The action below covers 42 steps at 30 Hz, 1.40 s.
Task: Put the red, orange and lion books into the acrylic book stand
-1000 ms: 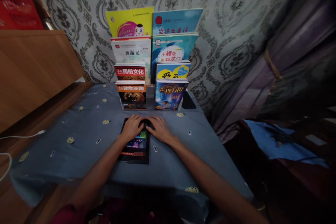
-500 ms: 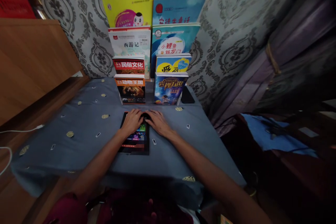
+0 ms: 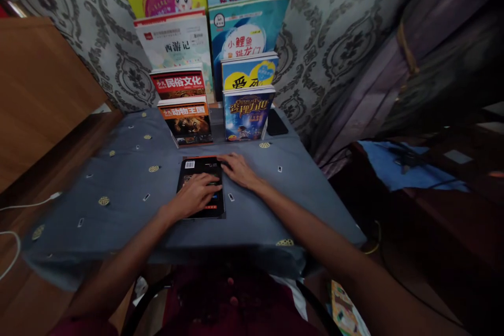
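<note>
A dark book (image 3: pixel 202 166) lies flat on the cloth in front of me, with a white barcode near its upper left corner. My left hand (image 3: pixel 198 194) rests across the middle of its cover, fingers stretched out and hiding part of the print. Against the book's upper right corner sits my right hand (image 3: pixel 239 170), its fingers extended over the edge and the thumb lower down beside it. Neither hand is wrapped round the book.
Beyond the book, a rack holds several upright books, among them a lion-covered book (image 3: pixel 189 123) and a blue book (image 3: pixel 248 115). A black phone (image 3: pixel 276 123) lies behind the rack's right side. Patterned grey cloth (image 3: pixel 129 220) covers the table. A white cable (image 3: pixel 33 197) is at left.
My left hand has slid down from the book's top edge onto the middle of its cover. The right hand stays by the upper right corner. The view has tilted downward and closer.
</note>
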Each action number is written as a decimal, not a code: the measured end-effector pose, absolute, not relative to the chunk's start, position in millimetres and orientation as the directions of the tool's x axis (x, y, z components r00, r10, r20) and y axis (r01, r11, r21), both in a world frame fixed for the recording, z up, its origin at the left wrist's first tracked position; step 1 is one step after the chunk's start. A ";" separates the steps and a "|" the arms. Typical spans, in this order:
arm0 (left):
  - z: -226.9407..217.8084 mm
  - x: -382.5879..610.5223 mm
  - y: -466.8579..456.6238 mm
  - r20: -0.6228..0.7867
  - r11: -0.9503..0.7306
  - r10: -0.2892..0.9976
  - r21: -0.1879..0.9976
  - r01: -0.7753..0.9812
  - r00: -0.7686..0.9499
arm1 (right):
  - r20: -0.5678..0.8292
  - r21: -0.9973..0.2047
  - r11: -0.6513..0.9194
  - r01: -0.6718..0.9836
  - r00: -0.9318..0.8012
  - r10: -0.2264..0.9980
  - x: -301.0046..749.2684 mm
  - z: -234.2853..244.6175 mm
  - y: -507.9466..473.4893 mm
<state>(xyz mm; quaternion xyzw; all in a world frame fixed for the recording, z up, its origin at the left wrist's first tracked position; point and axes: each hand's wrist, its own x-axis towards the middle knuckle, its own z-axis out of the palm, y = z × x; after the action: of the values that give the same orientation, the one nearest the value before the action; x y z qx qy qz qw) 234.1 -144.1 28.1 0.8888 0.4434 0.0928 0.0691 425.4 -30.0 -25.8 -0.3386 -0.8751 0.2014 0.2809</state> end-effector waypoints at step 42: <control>9.0 231.7 -187.0 0.384 -0.763 0.586 -0.036 0.646 0.714 | 0.329 -0.681 0.683 0.264 -0.722 0.608 468.6 -11.5 -143.1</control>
<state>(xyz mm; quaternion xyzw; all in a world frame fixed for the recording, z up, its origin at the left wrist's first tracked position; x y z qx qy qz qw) 231.7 -187.0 9.0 0.9218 0.3341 0.1778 -0.0839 468.6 -143.1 -11.5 -0.2494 -0.8745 0.3106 0.2768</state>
